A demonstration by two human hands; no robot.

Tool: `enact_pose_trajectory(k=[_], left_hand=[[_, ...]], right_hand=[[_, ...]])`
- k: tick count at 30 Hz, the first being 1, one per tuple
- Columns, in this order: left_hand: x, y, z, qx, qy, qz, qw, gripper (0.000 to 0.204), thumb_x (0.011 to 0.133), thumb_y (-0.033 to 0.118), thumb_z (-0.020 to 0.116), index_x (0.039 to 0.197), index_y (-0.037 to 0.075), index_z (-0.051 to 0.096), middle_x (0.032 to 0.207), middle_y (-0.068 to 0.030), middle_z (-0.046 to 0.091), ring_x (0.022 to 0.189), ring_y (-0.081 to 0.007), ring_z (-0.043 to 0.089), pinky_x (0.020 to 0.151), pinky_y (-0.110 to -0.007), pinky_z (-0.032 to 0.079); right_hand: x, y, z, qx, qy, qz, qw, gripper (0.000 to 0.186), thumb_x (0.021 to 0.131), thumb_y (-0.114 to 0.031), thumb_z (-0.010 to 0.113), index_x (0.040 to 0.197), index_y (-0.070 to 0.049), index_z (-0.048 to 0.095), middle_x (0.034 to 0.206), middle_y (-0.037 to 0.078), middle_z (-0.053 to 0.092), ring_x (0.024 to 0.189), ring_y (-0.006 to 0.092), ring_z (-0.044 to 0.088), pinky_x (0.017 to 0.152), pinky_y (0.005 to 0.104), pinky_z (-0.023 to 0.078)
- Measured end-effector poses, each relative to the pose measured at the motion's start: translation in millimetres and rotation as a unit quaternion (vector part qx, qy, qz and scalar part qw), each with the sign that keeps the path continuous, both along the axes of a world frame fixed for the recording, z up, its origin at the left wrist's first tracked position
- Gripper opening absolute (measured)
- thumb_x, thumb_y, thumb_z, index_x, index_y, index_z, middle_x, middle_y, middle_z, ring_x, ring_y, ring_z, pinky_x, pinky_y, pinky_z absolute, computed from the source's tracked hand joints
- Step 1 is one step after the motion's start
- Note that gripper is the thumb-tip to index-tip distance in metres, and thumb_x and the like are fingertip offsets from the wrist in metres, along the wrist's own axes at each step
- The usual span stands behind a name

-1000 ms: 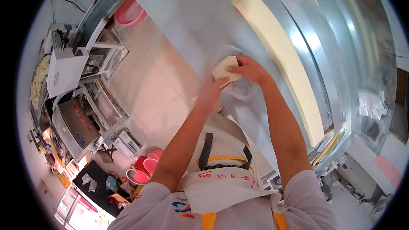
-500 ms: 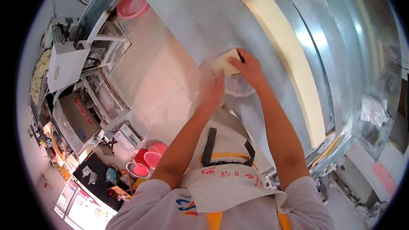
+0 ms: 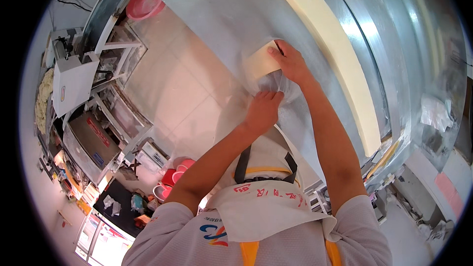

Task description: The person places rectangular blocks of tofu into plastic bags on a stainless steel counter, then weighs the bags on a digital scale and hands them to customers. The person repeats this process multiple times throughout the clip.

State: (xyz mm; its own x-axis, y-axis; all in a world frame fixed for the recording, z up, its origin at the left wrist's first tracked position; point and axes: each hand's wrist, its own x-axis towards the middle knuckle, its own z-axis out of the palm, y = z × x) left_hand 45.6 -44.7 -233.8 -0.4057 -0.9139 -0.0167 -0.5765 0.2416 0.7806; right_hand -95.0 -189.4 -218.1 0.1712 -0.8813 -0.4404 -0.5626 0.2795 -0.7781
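The pale yellow block (image 3: 261, 64) was located above the near part of the metal table (image 3: 212, 19), ahead of the person's apron (image 3: 263, 160); whether its underside touched the tabletop could not be told. The right hand (image 3: 293, 64) gripped the block at its right end, with the thumb over the upper face and the other fingers curled round the far side, narrowed to the block's thickness. The left hand (image 3: 262, 111) was set nearer the body, its fingers drawn together and apparently pinching the near edge of the clear film (image 3: 272, 83), which spread around the block; how far it passed beneath could not be seen. Sound handling at this stage called for a light right grip, since a block that looked soft would probably have dented under hard thumb pressure. The left pinch was best kept at the film's margin, with even, gentle tension, so that creases did not gather against the block. The long yellow slab (image 3: 335, 54) lay to the right, apart from both hands, with the metal bar (image 3: 362, 29) beyond it; adequate elbow clearance from the slab was advisable.
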Motion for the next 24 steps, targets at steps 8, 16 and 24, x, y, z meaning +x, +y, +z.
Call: enact_pose_trajectory(k=[8, 16, 24], left_hand=[[-26.4, -9.5, 8.5, -0.001, -0.012, -0.086, 0.996, 0.034, 0.090, 0.005, 0.062, 0.123, -0.001, 0.062, 0.098, -0.0175, 0.069, 0.093, -0.0390, 0.065, 0.085, -0.050, 0.049], [-52.7, 35.1, 72.9, -0.176, -0.094, 0.047, 0.979, 0.027, 0.095, 0.006, 0.062, 0.121, 0.002, 0.064, 0.109, -0.0155, 0.067, 0.110, -0.0373, 0.059, 0.095, -0.047, 0.049], [-89.7, 203.5, -6.5, 0.573, 0.170, 0.095, 0.796, 0.041, 0.094, 0.023, 0.080, 0.122, 0.000, 0.061, 0.123, -0.0097, 0.066, 0.116, -0.0176, 0.060, 0.100, -0.034, 0.048]], right_hand=[[-8.0, 33.3, 10.1, -0.146, 0.216, -0.019, 0.965, 0.035, 0.103, -0.025, 0.064, 0.130, -0.004, 0.066, 0.126, 0.021, 0.070, 0.114, 0.0380, 0.068, 0.099, 0.0449, 0.055], [-216.7, 207.4, 73.6, -0.082, 0.135, -0.199, 0.967, 0.022, 0.104, -0.018, 0.068, 0.118, -0.003, 0.074, 0.107, 0.016, 0.077, 0.093, 0.0229, 0.073, 0.088, 0.0358, 0.057], [-273.0, 320.3, 19.7, -0.088, 0.205, -0.110, 0.969, 0.027, 0.101, -0.019, 0.063, 0.119, -0.001, 0.071, 0.116, 0.023, 0.071, 0.110, 0.0436, 0.065, 0.095, 0.0497, 0.052]])
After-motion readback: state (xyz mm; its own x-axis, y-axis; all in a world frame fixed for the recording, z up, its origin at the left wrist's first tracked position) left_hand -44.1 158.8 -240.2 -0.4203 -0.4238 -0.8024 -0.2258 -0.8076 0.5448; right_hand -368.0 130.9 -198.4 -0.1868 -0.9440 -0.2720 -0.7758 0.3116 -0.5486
